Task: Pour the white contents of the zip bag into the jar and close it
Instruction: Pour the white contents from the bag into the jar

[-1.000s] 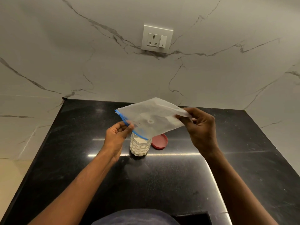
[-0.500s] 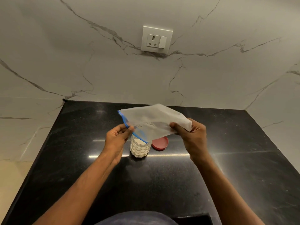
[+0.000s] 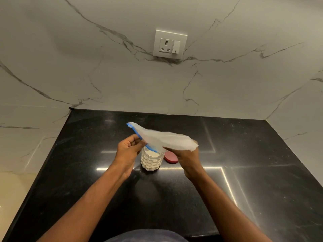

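Head view: both hands hold a zip bag over an open jar on a black counter [image 3: 262,172].
Left hand [image 3: 128,151]: fingers closed in a pinch on the bag's blue zip edge.
Right hand [image 3: 186,157]: fingers closed on the bag's far end, from beneath.
Zip bag [image 3: 166,139]: flat, stretched between the two grips, zip end lower.
Jar [image 3: 151,160]: just below the left fingertips, under the zip edge, filled with white contents, lidless.
Red lid [image 3: 170,158]: flat on the counter, just beside the jar, under the right fingers.
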### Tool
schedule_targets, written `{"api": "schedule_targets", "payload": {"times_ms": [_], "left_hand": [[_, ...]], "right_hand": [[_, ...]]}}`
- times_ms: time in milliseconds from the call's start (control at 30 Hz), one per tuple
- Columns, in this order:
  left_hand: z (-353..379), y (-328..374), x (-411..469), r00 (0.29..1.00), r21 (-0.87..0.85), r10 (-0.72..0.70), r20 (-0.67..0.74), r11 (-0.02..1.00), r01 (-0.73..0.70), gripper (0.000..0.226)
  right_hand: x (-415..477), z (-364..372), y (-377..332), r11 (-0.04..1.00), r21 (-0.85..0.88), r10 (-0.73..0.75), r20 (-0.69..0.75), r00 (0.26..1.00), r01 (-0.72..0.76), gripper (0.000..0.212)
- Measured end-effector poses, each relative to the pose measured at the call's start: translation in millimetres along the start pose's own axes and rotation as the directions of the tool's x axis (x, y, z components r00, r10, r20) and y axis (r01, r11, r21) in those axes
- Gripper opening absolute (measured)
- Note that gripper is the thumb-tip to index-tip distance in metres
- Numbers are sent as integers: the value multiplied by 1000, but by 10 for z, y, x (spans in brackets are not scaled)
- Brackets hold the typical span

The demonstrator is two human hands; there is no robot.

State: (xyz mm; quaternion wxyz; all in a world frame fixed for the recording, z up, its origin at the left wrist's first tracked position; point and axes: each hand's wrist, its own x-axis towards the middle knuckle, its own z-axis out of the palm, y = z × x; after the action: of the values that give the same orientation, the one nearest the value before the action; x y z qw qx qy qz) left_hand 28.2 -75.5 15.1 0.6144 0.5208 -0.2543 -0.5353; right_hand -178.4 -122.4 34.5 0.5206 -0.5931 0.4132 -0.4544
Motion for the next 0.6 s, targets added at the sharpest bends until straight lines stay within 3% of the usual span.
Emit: {"api": "schedule_targets", "payload": {"times_ms": [100, 233, 400, 533, 600], "left_hand": [[6, 12, -16, 998, 139, 57, 41, 988, -62, 19], [-54, 83, 19, 997, 70, 56, 59, 996, -60, 28], [-27, 91, 42, 996, 63, 61, 72, 996, -65, 27], [-41, 79, 46, 996, 64, 78, 51, 995, -81, 27], [-72, 76, 50, 994, 95, 96, 43, 990, -100, 27]], "right_hand": [[-12, 46, -47, 997, 29, -71, 41, 997, 70, 51], [107, -90, -88, 993, 111, 46, -136, 990, -31, 39], [172, -77, -102, 987, 146, 86, -162, 983, -62, 40], [254, -207, -349, 997, 34, -54, -196, 979, 62, 97], [314, -377, -595, 979, -107, -195, -218, 956, 175, 108]]}}
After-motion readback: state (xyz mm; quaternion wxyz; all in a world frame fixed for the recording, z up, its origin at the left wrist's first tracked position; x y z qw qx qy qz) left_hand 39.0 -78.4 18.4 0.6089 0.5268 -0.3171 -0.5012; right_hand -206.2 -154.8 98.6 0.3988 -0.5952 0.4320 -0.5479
